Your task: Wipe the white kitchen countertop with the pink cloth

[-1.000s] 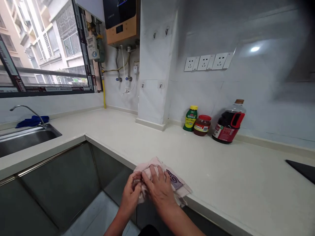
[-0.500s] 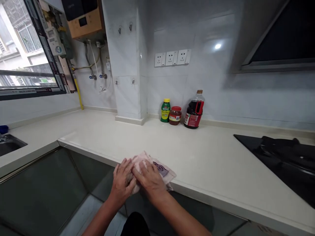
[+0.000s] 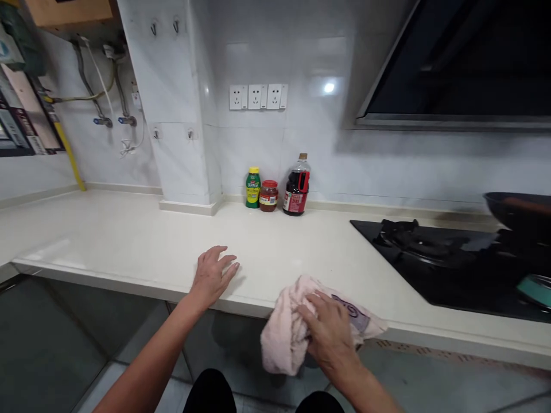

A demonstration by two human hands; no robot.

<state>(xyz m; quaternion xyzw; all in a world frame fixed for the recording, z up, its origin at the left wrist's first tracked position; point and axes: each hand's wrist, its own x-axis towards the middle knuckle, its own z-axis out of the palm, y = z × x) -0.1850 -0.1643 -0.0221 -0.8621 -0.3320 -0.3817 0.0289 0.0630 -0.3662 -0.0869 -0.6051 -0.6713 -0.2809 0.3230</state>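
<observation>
A pale pink towel with a purple pattern lies bunched over the front edge of the white countertop, part of it hanging down. My right hand grips the towel from above, its fingers curled into the folds. To the left, my left hand hovers just over the counter near the edge, holding nothing, with its fingers spread. A gap separates it from the towel.
Against the back wall stand a green bottle with a yellow cap, a red-lidded jar and a large dark sauce bottle. On the right is a black gas stove with a wok, below a range hood.
My left hand has let go of the towel and lifted apart from it. My right hand has moved right along the counter edge with the towel. The view has turned right.
</observation>
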